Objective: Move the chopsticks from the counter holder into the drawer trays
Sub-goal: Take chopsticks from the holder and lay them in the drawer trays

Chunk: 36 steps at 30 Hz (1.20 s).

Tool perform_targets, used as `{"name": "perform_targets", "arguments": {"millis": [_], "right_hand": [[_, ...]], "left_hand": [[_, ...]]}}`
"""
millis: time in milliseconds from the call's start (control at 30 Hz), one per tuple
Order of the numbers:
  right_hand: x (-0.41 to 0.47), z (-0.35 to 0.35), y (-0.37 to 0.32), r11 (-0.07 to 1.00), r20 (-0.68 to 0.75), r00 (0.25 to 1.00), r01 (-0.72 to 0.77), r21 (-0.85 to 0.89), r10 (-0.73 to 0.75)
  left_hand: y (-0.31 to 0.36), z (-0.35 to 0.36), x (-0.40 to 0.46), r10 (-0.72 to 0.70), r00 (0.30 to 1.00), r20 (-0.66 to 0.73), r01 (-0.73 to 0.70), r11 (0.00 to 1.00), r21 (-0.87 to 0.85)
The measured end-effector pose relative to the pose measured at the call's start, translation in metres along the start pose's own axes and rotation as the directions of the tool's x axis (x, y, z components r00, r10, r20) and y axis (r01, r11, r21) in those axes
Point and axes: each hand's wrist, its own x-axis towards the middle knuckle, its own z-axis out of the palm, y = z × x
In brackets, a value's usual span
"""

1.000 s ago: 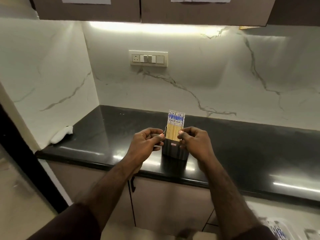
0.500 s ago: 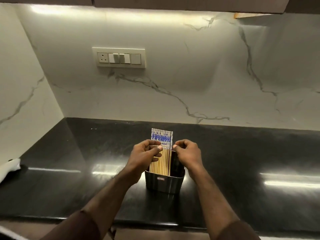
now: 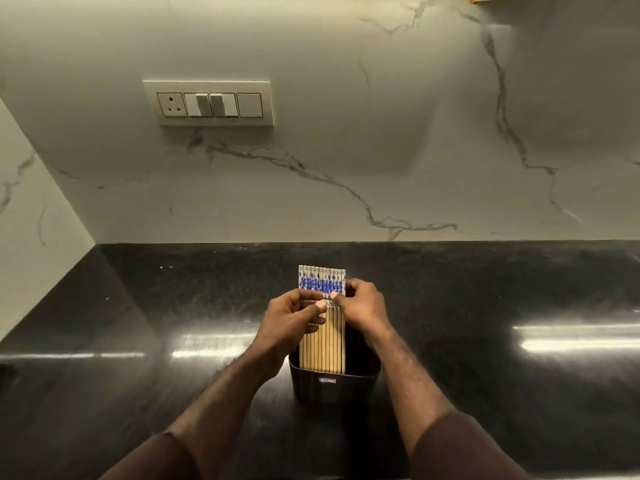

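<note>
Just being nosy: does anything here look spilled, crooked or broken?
Nothing stands out. The chopsticks stand upright in an even row in the black holder, with the left hand and right hand pinching them. The dark counter shows only light reflections.

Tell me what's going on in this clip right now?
A person stands at a glossy black stone counter. Both hands, left hand and right hand, pinch a flat row of bamboo chopsticks with blue-and-white patterned tops. The chopsticks stand upright in a black rectangular plastic holder; none has left it yet. No drawer is in view.
</note>
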Motion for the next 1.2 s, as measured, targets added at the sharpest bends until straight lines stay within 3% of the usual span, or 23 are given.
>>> {"name": "perform_targets", "arguments": {"millis": [433,600,800,1000,1200], "right_hand": [[0.004,-0.008,-0.001,0.999,-0.008,1.0,-0.019,0.03,0.019],[-0.009,-0.032,-0.012,0.996,0.07,0.995,0.059,0.071,-0.064],[-0.028,-0.065,-0.046,0.958,0.183,0.955,0.192,0.215,-0.232],[-0.039,-0.085,-0.068,0.916,0.178,0.924,0.281,0.286,-0.339],[-0.052,-0.096,-0.079,0.88,0.173,0.904,0.312,0.357,-0.39]], "left_hand": [[-0.005,-0.002,0.013,0.001,1.0,0.013,-0.001,1.0,0.015],[-0.002,0.006,0.01,0.049,0.999,0.022,-0.05,0.997,0.065],[0.014,0.02,0.001,0.143,0.977,0.156,-0.146,0.989,0.005],[0.038,0.027,-0.008,0.256,0.945,0.206,-0.277,0.957,0.084],[0.056,0.029,-0.024,0.306,0.924,0.23,-0.323,0.945,0.043]]}}
